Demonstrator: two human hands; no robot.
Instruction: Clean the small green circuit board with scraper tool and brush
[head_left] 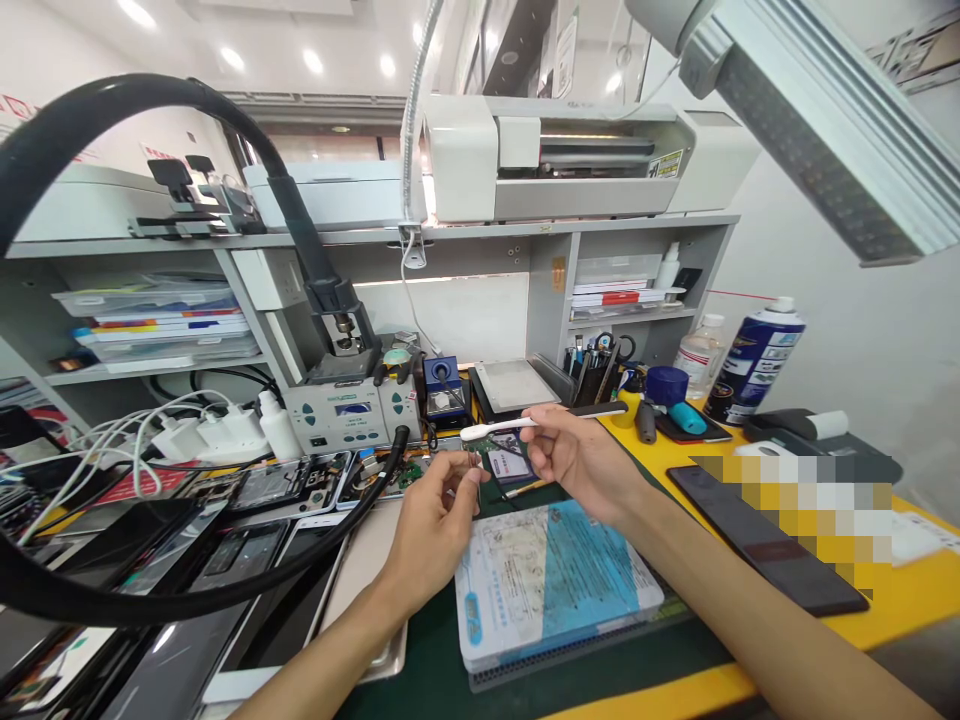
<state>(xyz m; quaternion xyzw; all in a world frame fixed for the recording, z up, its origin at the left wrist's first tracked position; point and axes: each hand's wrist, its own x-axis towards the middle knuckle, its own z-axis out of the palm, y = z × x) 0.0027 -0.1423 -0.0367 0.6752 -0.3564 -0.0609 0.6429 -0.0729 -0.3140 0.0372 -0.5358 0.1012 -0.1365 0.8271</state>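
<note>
Yellow laminate is edging a crowded repair worktop (922,590), where a person is working over a dark green mat (450,670) with both bare hands. Just behind the blue-and-white booklet (551,585) lying on that mat, the right hand (581,455) is pinching a slim white tool (499,428) level, its tip pointing left. To the booklet's left, the left hand (435,525) is holding its fingers (466,478) narrowly together around something small, too tiny to identify. Right of the booklet, a dark phone (765,545) is lying flat on the yellow surface. Behind the booklet, a grey soldering station (349,415) is sitting against the shelving, with a blue spray can (756,360) standing far to the booklet's right. Left of the booklet, opened phones and white chargers are cluttering the surface. Above it all, a white machine (555,160) is resting on the top shelf while ceiling lights are glowing across the bright room.
</note>
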